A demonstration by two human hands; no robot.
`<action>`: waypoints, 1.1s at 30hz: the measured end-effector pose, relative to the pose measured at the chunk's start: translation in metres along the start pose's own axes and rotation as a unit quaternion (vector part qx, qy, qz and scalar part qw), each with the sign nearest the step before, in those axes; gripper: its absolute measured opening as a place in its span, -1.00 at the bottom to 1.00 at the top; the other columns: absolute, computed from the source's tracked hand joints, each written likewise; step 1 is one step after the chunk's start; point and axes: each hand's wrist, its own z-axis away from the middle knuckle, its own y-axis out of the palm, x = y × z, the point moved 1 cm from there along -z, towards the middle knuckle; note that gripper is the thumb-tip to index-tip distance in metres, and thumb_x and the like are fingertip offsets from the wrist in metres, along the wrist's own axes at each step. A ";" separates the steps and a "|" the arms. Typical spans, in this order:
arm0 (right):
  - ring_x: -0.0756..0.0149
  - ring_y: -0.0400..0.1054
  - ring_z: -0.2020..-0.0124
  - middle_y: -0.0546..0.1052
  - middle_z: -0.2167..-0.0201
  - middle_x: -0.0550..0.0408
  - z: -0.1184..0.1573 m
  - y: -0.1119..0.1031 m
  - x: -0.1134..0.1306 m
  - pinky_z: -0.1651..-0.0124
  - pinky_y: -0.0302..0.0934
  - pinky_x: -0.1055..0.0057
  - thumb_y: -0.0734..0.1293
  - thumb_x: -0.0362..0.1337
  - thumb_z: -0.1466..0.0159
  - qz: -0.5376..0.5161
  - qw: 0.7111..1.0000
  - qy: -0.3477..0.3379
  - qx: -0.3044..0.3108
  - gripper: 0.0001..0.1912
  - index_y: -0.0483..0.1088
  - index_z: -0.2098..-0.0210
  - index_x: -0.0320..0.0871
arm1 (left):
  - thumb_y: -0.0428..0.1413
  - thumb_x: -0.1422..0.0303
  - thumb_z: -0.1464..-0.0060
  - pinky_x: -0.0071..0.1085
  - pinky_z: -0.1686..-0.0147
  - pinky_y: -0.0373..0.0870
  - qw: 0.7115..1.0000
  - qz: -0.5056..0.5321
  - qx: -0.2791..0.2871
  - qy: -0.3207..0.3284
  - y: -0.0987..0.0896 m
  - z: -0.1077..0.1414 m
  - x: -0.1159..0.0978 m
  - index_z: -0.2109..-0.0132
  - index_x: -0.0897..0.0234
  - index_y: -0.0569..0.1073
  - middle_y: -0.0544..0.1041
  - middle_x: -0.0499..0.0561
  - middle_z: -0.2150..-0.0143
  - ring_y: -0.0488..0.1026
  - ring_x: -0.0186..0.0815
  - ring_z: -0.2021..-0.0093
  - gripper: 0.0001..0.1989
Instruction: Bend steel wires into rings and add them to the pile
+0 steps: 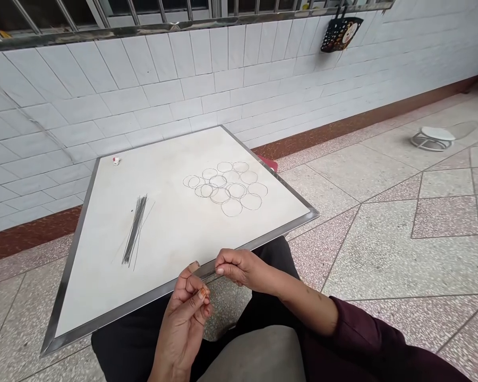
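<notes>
At the near edge of the table (171,159): two tight pinches, one fine margin

Your left hand (183,315) has its thumb and fingertips drawn together; your right hand (242,266), just beside it, is closed likewise, thumb against forefinger. Whether either pinch grips a wire cannot be told; anything that thin is lost at this view.

Beyond your hands, the wire rings (226,185) lie flat and overlapping, well to the right of the straight wires (135,231), which lie bundled with a few strays. Near the far left corner sits a small red-and-white item (117,161).

With your fingertips by the metal edging (143,303), a slack pinch could let something thin drop to the floor (382,254). A careless sweep might hook one ring and drag its neighbours, since they overlap. Pressing hard on a cut wire end could prick your bare fingertips.
</notes>
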 end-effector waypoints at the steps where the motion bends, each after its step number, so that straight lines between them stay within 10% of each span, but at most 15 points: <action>1: 0.52 0.07 0.63 0.20 0.64 0.33 0.000 0.000 -0.001 0.53 0.04 0.55 0.26 0.07 -0.34 -0.026 1.000 -0.005 0.007 -0.61 0.33 0.29 -0.17 | 0.34 0.50 0.08 -0.60 0.50 0.33 1.000 0.002 -0.006 0.005 0.000 0.000 -0.001 -0.09 0.18 0.44 0.38 -0.15 0.38 0.31 -0.49 0.44 -0.45; 11: 0.41 0.36 0.42 0.40 0.48 0.17 0.001 0.006 -0.003 0.22 0.22 0.41 0.33 -0.05 -0.33 -0.343 0.936 0.033 0.075 -0.67 0.40 0.25 -0.24 | 0.34 0.53 0.10 -0.55 0.42 0.48 0.994 0.040 -0.077 0.059 -0.001 0.001 -0.004 -0.11 0.15 0.47 0.41 -0.13 0.36 0.38 -0.46 0.41 -0.42; 33: 0.49 0.35 0.46 0.35 0.49 0.22 0.001 0.023 -0.006 0.24 0.39 0.42 0.45 -0.14 -0.25 -0.461 0.887 0.032 0.001 -0.74 0.44 0.30 -0.23 | 0.26 0.66 0.05 -0.59 0.46 0.48 0.983 0.101 -0.111 0.109 0.002 0.001 -0.002 -0.06 0.23 0.50 0.47 -0.07 0.35 0.45 -0.45 0.39 -0.49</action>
